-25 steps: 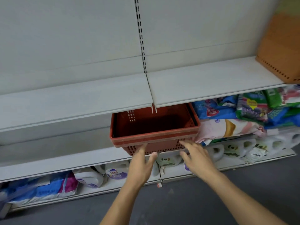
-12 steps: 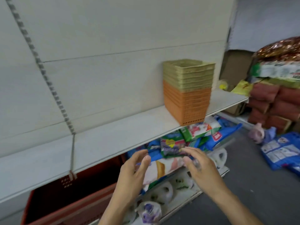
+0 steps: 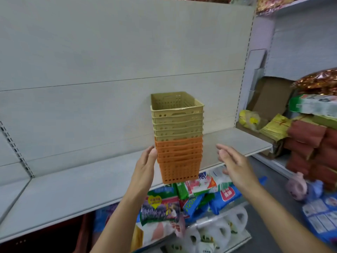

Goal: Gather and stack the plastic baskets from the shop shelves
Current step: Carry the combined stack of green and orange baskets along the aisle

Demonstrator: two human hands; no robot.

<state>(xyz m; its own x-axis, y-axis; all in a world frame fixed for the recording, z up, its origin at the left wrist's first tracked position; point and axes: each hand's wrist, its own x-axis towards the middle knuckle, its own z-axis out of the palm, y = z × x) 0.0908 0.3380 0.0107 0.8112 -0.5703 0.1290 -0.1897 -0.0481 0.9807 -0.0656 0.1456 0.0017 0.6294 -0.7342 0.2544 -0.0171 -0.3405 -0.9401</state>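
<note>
A tall nested stack of small perforated plastic baskets stands on the white shelf (image 3: pixel 76 187). Several yellow-green baskets (image 3: pixel 177 117) sit on top of several orange baskets (image 3: pixel 179 159). My left hand (image 3: pixel 145 163) is raised with straight fingers, its fingertips touching the left side of the orange baskets. My right hand (image 3: pixel 232 159) is held up with fingers spread, a short way to the right of the stack and apart from it. A dark red basket (image 3: pixel 80 232) shows partly under the shelf at the lower left.
Packets of goods (image 3: pixel 184 196) and white jugs (image 3: pixel 215 232) fill the shelves below. To the right stand a cardboard box (image 3: pixel 269 95), red bundles (image 3: pixel 310 143) and yellow packets (image 3: pixel 273 125). Blue packs (image 3: pixel 321 216) lie on the grey floor.
My view has swung right and up from the red basket to the stack. Both hands have risen to the level of the orange baskets, and the left one now touches the stack.
</note>
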